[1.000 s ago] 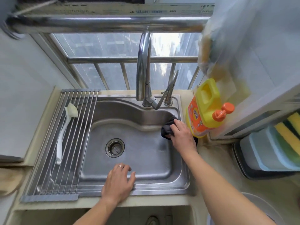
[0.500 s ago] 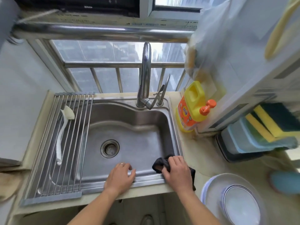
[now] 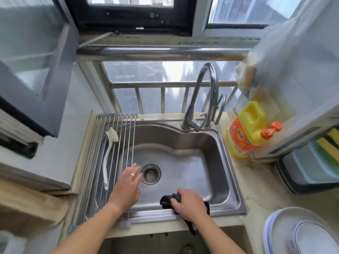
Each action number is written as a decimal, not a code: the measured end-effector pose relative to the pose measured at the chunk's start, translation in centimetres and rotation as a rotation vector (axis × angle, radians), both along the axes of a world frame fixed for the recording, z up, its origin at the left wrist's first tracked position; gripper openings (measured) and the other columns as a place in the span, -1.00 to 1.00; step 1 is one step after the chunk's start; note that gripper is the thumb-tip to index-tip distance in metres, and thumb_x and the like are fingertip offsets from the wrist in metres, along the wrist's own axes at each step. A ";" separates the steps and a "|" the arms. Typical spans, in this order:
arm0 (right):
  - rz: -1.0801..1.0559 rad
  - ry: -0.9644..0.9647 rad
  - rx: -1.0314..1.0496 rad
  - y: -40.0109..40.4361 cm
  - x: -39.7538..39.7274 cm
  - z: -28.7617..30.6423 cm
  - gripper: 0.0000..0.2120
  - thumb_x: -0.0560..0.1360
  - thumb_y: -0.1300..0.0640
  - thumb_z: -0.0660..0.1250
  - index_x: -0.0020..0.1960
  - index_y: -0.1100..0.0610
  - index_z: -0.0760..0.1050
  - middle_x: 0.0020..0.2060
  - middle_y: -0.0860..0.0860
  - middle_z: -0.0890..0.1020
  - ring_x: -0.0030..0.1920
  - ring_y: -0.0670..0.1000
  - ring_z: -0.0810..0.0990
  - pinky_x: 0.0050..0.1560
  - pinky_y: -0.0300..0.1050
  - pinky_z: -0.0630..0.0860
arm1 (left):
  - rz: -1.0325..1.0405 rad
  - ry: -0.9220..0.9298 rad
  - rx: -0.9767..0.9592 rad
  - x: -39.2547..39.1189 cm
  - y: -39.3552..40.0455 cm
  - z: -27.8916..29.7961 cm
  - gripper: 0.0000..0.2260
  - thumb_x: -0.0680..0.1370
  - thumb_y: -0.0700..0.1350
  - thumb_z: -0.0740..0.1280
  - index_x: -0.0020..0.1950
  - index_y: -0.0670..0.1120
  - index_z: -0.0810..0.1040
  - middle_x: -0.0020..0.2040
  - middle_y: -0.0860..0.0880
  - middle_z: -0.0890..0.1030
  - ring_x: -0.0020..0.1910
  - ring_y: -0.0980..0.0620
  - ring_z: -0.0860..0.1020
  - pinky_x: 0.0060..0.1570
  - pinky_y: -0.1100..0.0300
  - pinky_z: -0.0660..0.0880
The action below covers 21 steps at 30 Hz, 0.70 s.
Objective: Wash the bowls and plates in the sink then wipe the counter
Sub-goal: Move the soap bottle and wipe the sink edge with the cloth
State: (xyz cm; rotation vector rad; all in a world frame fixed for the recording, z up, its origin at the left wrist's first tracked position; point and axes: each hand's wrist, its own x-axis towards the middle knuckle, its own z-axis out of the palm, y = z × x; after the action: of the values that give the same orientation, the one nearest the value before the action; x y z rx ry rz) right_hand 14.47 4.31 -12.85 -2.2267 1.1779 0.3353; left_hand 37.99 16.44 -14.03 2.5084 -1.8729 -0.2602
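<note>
**Cloth on the front rim, free hand over the basin**

Right hand is down at the front edge of the sink, fingers curled round a dark cloth and holding it against the rim. One end of the cloth bunches just inside the basin, the other trails over the front edge of the counter. Left hand sits above the basin, fingers straight and spread loosely, gripping nothing, fingertips just beside the drain; whether it touches the steel I cannot tell.

Along the sink's left edge lies a roll-up rack, and a white dish brush rests on it, head toward the back edge. The tap stands at the sink's back edge. At the counter's back right corner stands a yellow soap bottle with an orange pump. Plates and bowls are stacked at the counter's front right corner, well apart from the sink.
</note>
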 end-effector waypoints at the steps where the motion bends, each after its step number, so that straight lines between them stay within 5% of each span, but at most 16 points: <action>1: -0.012 0.011 0.035 0.2 0.9 -0.5 -0.73 0.48 -0.22 0.19 -0.09 -0.01 0.38 -0.03 0.03 0.65 0.04 0.16 0.59 -0.13 -0.04 0.39 | 0.039 0.034 -0.007 0.5 0.3 0.0 -0.46 0.43 -0.10 0.41 0.43 -0.06 0.49 0.54 -0.14 0.33 0.58 -0.15 0.21 0.56 -0.13 0.12; 3: -0.014 0.050 0.098 0.1 2.5 -1.4 -0.75 0.48 -0.19 0.19 -0.08 -0.01 0.41 -0.01 0.04 0.67 0.06 0.16 0.60 -0.10 -0.04 0.43 | 0.154 0.139 -0.060 0.8 0.6 -0.2 -0.30 0.49 -0.10 0.33 0.61 0.03 0.18 0.66 -0.06 0.01 0.64 -0.06 -0.09 0.58 -0.07 -0.14; 6: -0.016 0.090 0.185 -1.0 4.4 -3.0 -0.74 0.48 -0.17 0.23 -0.03 0.00 0.48 0.04 0.06 0.67 0.10 0.17 0.60 -0.07 -0.06 0.44 | 0.225 0.188 -0.084 0.8 0.4 -0.3 -0.24 0.53 -0.12 0.26 0.66 0.08 -0.05 0.66 0.07 -0.18 0.63 0.05 -0.22 0.58 0.00 -0.19; 9: -0.063 0.037 0.134 -3.4 6.3 -4.8 -0.73 0.50 -0.16 0.26 -0.03 0.04 0.52 -0.01 0.07 0.67 0.08 0.18 0.61 -0.06 -0.05 0.47 | 0.224 0.189 -0.043 1.2 0.1 -0.4 -0.19 0.48 -0.13 0.27 0.66 0.11 -0.03 0.66 0.08 -0.14 0.63 0.06 -0.18 0.58 -0.03 -0.14; 13: -0.193 -0.204 -0.179 -8.5 9.0 -8.4 -0.75 0.53 -0.02 0.37 0.00 0.17 0.51 -0.07 0.16 0.62 0.05 0.25 0.55 0.03 0.08 0.48 | 0.228 0.209 -0.057 1.4 -0.3 -0.7 -0.17 0.45 -0.15 0.29 0.65 0.13 0.00 0.66 0.09 -0.12 0.64 0.06 -0.15 0.58 -0.04 -0.14; 18: -0.156 0.078 -0.166 -13.2 9.6 -13.8 -0.56 0.57 0.02 0.28 0.36 0.23 0.40 0.23 0.22 0.52 0.23 0.27 0.47 0.11 0.11 0.48 | 0.239 0.205 -0.057 1.5 -0.5 -0.7 -0.17 0.44 -0.14 0.27 0.65 0.13 0.00 0.66 0.09 -0.10 0.64 0.06 -0.14 0.58 -0.06 -0.12; 21: -0.190 0.073 -0.148 -12.4 9.8 -16.0 -0.52 0.61 -0.08 0.23 0.40 0.21 0.41 0.31 0.20 0.48 0.26 0.28 0.43 0.12 0.12 0.47 | 0.239 0.191 -0.065 1.5 -0.5 -1.0 -0.17 0.44 -0.12 0.27 0.66 0.12 -0.01 0.66 0.09 -0.09 0.64 0.06 -0.14 0.59 -0.06 -0.12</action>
State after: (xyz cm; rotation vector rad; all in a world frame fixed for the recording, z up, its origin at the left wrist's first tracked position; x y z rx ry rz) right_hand 24.31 -8.05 -28.88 -2.2193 1.4842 0.2612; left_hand 39.50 15.90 -15.01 2.5295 -1.4742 -0.4112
